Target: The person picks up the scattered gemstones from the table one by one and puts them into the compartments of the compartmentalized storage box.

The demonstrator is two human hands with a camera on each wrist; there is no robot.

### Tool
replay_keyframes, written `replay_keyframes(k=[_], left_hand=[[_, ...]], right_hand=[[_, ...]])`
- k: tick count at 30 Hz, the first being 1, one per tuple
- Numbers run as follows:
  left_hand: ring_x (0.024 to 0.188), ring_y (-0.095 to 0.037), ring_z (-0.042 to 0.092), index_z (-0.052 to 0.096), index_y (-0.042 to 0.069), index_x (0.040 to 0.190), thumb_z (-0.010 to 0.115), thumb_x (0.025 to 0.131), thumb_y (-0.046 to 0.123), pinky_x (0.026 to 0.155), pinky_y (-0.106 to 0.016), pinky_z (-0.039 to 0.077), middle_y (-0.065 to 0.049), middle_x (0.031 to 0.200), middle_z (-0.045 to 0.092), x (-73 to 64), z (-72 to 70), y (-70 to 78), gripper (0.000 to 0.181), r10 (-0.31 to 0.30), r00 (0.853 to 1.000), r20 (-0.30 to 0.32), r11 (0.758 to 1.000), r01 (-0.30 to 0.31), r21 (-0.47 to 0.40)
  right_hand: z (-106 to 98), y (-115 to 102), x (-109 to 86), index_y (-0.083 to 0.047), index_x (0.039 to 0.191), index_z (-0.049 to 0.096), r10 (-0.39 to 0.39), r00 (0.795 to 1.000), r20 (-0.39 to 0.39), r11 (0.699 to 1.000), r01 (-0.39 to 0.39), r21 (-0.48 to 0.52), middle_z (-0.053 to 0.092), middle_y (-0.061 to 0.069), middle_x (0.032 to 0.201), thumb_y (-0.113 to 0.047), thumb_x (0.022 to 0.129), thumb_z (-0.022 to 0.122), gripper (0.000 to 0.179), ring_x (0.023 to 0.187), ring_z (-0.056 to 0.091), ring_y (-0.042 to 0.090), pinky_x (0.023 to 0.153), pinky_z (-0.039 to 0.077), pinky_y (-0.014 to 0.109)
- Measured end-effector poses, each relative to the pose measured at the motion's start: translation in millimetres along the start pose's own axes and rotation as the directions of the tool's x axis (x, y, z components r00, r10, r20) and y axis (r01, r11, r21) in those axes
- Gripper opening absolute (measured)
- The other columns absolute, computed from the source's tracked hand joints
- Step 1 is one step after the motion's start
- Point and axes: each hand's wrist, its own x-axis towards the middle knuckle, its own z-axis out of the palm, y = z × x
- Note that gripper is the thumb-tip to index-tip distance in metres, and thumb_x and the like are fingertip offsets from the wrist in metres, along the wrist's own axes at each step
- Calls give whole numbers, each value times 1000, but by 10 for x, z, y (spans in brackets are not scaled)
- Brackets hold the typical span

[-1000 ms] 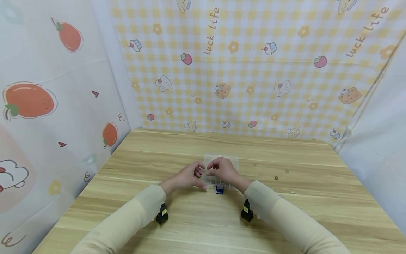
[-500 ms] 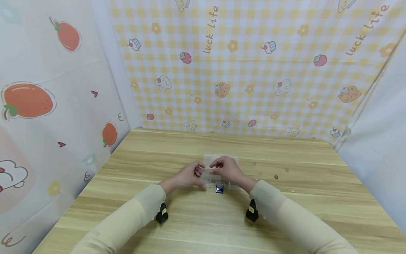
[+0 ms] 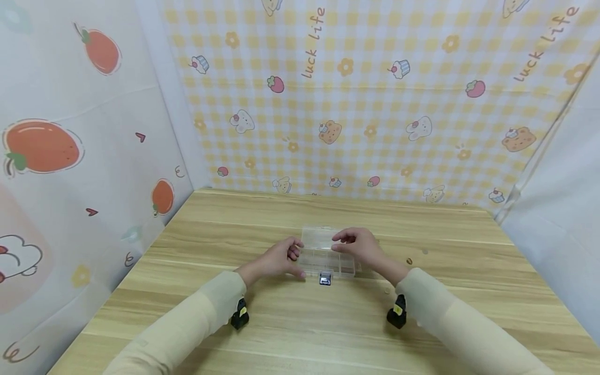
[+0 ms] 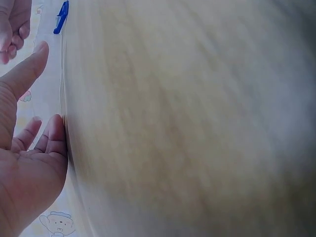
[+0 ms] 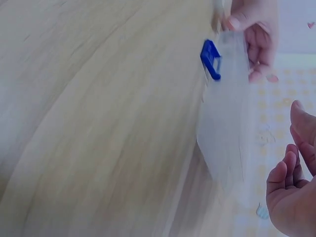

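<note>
- The wooden table meets a yellow-checked cloth along its far edge; its left edge slants along a fruit-printed cloth, its right edge along a white cloth.
- The clear box sits in the middle of the table, near neither side edge, with bare wood in front of it down to the bottom of the head view and more wood behind it to the checked cloth.
- Its lid is folded back behind the row of compartments, and a blue latch sticks out from the front, towards the person.
- Room is tightest at the box's left end, where the left hand is: thumb at the front corner, index finger near the back, the other fingers bent in beside the end wall, holding the box between them.
- The right hand is raised over the right part of the lid, thumb and forefinger slightly parted, the rest bent; the right wrist view shows it apart from the box.
- To its right on the wood lies a small brown ring-like piece, well short of the right edge.
- Glare and clear plastic make it hard to tell what, if anything, lies in the compartments.
- Cream sleeves cover both forearms, with wood visible between them.
</note>
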Motion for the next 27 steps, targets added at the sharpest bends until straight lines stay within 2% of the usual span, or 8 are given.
replay_keyframes(k=[11,18,27], left_hand=[[93,-20,51,49,1,125,90,67,11,85,-34,45,-7,104,53,-8,-6,3,71,14,1000,6,1000,-14,-2],[93,-20,51,49,1,125,90,67,10,84,-33,45,-7,103,53,-6,-12,10,71,14,1000,5,1000,-14,1],[93,-18,51,50,2,125,90,67,11,84,-31,45,-5,103,53,0,-11,2,71,6,1000,2,1000,-6,12]], right_hand=[[-363,237,-192,1,108,70,8,1000,-29,1000,-8,8,60,7,92,-15,86,75,27,79,50,21,64,45,28],[-610,368,-377,6,114,66,15,999,-36,998,-12,64,58,9,92,-17,87,75,37,76,49,19,61,45,29],[-897,572,-616,3,118,65,77,994,-83,997,-78,-8,59,9,95,-27,88,73,43,77,49,18,61,45,28]])
